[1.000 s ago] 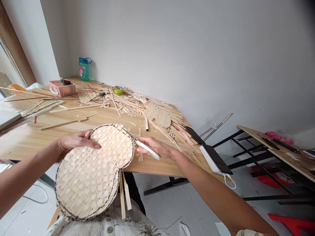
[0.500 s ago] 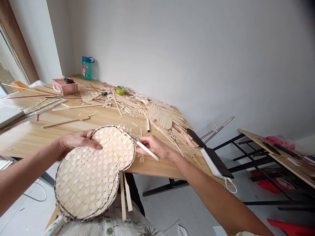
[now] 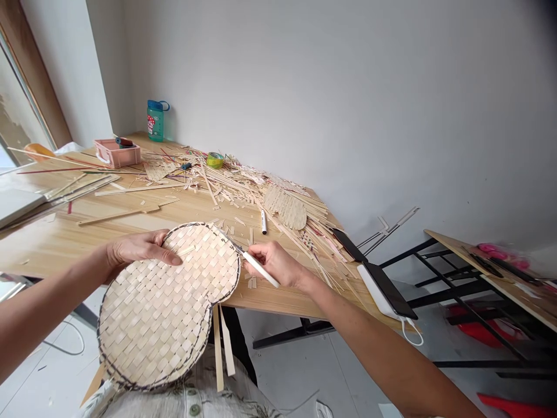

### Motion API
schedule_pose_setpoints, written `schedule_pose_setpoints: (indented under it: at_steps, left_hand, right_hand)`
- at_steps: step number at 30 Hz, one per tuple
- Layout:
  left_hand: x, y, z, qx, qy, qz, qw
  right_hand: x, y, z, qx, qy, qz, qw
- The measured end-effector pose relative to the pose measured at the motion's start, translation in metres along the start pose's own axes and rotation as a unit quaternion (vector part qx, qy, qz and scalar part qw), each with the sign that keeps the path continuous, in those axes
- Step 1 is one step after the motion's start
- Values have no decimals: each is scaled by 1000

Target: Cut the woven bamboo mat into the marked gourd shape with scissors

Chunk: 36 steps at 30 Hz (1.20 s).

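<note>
A woven fan-like panel [image 3: 161, 313] with a dark stitched edge lies tilted over my lap and the table's front edge. My left hand [image 3: 145, 251] grips its upper left rim, thumb on top of the weave. In my right hand [image 3: 272, 261] is a white-handled tool [image 3: 261, 268], its metal end touching the panel's right rim near the top. What kind of tool it is cannot be made out. Two pale strips [image 3: 223, 348] hang below the notch in the panel's right side.
Cut strips [image 3: 235, 186] are heaped along the back of the wooden table [image 3: 130, 212]. A marker [image 3: 263, 222], pink basket [image 3: 117, 154], blue-green bottle [image 3: 155, 122] and green tape roll [image 3: 214, 160] stand or lie around. At the right edge rests a phone [image 3: 389, 290] with a white cable.
The whole view has shifted slightly. The white handle in my right hand has tilted or moved very little; both hands keep their hold.
</note>
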State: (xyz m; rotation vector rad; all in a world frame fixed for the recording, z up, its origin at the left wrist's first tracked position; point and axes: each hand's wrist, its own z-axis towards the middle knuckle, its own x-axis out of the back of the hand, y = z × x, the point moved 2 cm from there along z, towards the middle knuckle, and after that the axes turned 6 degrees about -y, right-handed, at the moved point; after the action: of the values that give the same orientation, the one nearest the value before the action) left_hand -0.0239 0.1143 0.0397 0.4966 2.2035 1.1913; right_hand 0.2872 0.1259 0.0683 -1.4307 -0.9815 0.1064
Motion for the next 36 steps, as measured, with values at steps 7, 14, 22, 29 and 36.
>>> schedule_pose_setpoints:
  at_steps: [7, 14, 22, 29, 36]
  left_hand:
    - [-5, 5, 1, -11, -9, 12, 1000]
    - [-2, 4, 2, -24, 2, 22, 999]
    - [-7, 6, 1, -13, -8, 21, 1000]
    - [-4, 4, 1, -10, -5, 33, 999]
    - [-3, 6, 1, -9, 29, 48, 998]
  right_hand:
    - [-3, -2, 3, 8, -11, 18, 1000]
    - [14, -1, 3, -28, -86, -17, 996]
    - [11, -23, 0, -3, -131, -80, 988]
    - [3, -32, 16, 10, -101, -105, 989]
    - [5, -36, 17, 18, -100, -124, 987]
